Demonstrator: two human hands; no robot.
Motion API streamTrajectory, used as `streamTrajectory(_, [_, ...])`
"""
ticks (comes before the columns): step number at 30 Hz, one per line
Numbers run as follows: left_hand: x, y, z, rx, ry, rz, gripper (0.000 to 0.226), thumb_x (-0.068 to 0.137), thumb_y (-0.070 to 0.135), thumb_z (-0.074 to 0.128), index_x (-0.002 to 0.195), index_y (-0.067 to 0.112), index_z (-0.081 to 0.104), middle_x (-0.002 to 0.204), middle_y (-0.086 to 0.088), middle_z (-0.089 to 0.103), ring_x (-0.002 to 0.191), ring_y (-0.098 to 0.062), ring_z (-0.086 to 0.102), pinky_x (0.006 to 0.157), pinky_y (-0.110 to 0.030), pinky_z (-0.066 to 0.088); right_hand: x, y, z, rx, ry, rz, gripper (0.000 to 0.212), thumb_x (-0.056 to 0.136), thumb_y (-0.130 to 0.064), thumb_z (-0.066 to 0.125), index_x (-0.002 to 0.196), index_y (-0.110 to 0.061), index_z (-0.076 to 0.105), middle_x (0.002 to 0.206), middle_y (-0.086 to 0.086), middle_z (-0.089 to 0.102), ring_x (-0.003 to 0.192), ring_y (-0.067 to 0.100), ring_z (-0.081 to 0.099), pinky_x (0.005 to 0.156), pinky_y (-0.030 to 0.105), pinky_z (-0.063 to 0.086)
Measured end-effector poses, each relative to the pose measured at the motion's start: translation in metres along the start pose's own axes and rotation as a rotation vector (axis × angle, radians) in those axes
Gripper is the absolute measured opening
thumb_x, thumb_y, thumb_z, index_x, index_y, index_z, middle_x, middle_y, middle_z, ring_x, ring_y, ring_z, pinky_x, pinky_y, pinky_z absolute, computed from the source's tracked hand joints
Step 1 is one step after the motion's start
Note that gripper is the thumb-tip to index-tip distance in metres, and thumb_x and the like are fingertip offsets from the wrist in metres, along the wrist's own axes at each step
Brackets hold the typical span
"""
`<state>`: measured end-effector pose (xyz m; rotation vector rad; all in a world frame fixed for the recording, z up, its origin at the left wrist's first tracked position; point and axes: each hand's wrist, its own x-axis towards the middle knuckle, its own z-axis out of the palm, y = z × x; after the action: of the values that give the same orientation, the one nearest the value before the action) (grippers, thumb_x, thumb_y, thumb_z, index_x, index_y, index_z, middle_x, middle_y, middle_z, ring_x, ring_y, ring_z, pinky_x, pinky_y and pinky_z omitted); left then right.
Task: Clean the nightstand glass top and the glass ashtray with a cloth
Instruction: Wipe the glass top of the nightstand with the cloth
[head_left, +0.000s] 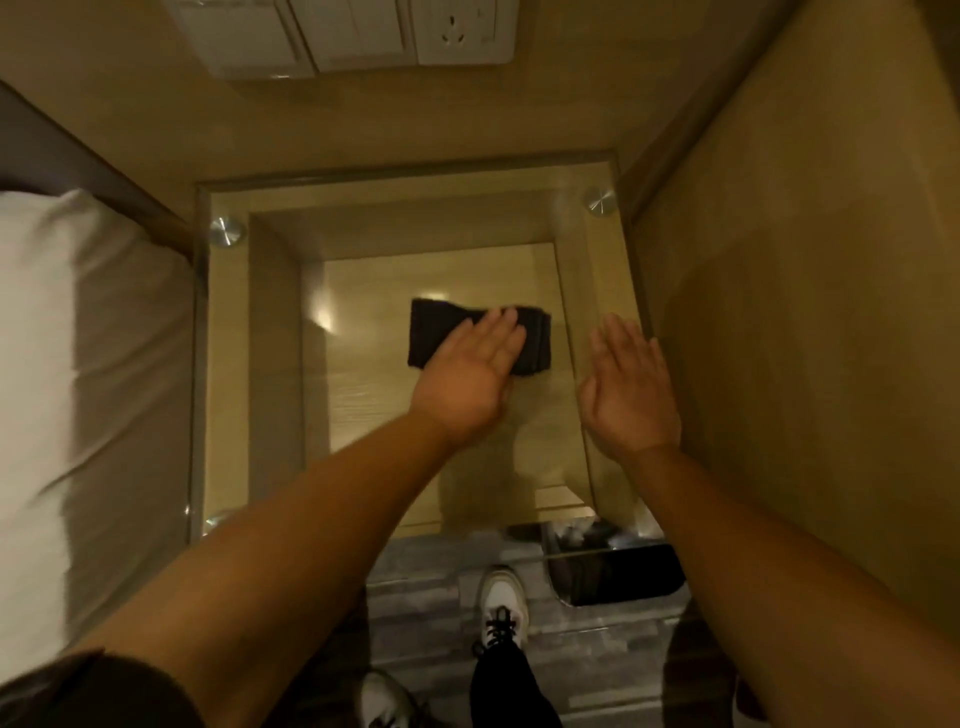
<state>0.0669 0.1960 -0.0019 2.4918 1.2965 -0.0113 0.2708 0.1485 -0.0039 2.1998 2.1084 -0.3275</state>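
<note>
A folded black cloth (436, 332) lies on the nightstand's glass top (270, 364), a little right of its middle. My left hand (467, 379) lies flat on the cloth, fingers straight and together, covering its near right part. My right hand (626, 395) is flat and open over the right side of the glass, near the right edge, holding nothing. No ashtray shows in this view. Through the glass I see the wooden shelf below.
A bed with a white pillow (67, 364) borders the nightstand on the left. A beige wall (805, 312) runs along the right, and a panel with a socket (457, 31) is behind. A dark bin (618, 571) and my white shoes (501, 603) are on the floor in front.
</note>
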Motion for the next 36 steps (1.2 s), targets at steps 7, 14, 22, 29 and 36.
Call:
streamTrajectory(7, [-0.102,0.052,0.034,-0.017,-0.078,0.015,0.065,0.093,0.029,0.043,0.150,0.014,0.017,0.157,-0.005,0.003,0.144,-0.016,-0.007,0.110,-0.031,-0.020,-0.002,-0.001,0.001,0.062,0.075,-0.014,0.063,0.088,-0.032,0.024,0.145,-0.008,0.035,0.155,0.013,0.029,0.145,0.027,0.021,0.118,0.044,0.011])
streamTrajectory(14, [-0.152,0.077,0.048,-0.008,-0.129,-0.016,0.065,0.096,0.028,0.039,0.150,0.015,0.007,0.154,-0.003,-0.009,0.141,-0.018,-0.016,0.111,-0.037,-0.019,-0.002,0.003,0.004,0.038,0.049,-0.008,0.062,0.093,-0.034,0.021,0.148,-0.009,0.028,0.158,0.011,0.020,0.147,0.023,0.011,0.120,0.041,0.005])
streamTrajectory(22, [-0.162,0.083,0.049,-0.012,-0.126,-0.026,0.064,0.097,0.029,0.038,0.151,0.017,0.005,0.153,-0.001,-0.012,0.140,-0.015,-0.019,0.109,-0.033,-0.021,-0.001,0.004,0.001,0.058,-0.021,0.007,0.056,0.098,-0.030,0.028,0.150,-0.011,0.023,0.160,0.008,0.012,0.148,0.022,0.004,0.120,0.038,0.001])
streamTrajectory(29, [-0.165,0.083,0.047,-0.020,-0.144,-0.028,0.065,0.093,0.022,0.046,0.150,0.013,0.018,0.158,-0.007,0.011,0.142,-0.016,-0.007,0.113,-0.037,-0.011,-0.028,-0.002,0.004,0.159,-0.009,0.008,0.052,0.100,-0.029,0.030,0.148,-0.009,0.028,0.158,0.012,0.019,0.147,0.024,0.010,0.118,0.035,0.003])
streamTrajectory(36, [-0.174,0.080,0.045,0.011,-0.156,0.016,0.061,0.095,0.023,0.040,0.150,0.012,0.017,0.159,-0.008,0.009,0.146,-0.021,0.002,0.111,-0.034,-0.014,-0.059,-0.003,-0.001,0.198,-0.018,0.007,0.051,0.101,-0.027,0.033,0.148,-0.008,0.028,0.158,0.012,0.021,0.147,0.023,0.012,0.118,0.035,0.005])
